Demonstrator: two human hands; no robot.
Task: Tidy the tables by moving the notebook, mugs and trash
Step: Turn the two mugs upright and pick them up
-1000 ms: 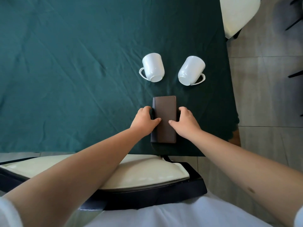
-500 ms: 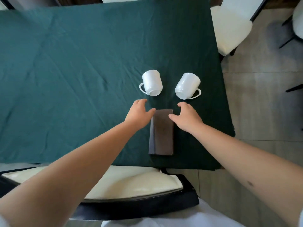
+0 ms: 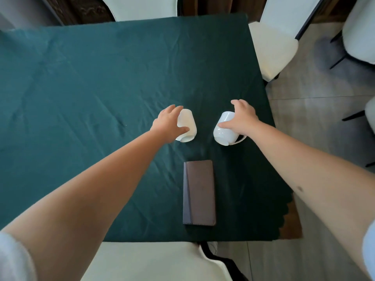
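My left grip [image 3: 169,123] cups the left mug [image 3: 187,126], fingers curled around its side. My right grip [image 3: 242,118] spreads over the right mug [image 3: 225,129], closing around it. Both mugs stand on the green-clothed surface [image 3: 91,88]. The brown notebook [image 3: 198,192] lies flat at six o'clock from them, untouched.

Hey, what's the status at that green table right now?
Left hand wrapped on left mug, right hand on right mug. Neither lifted. Notebook lies untouched nearer. Nothing in the way.
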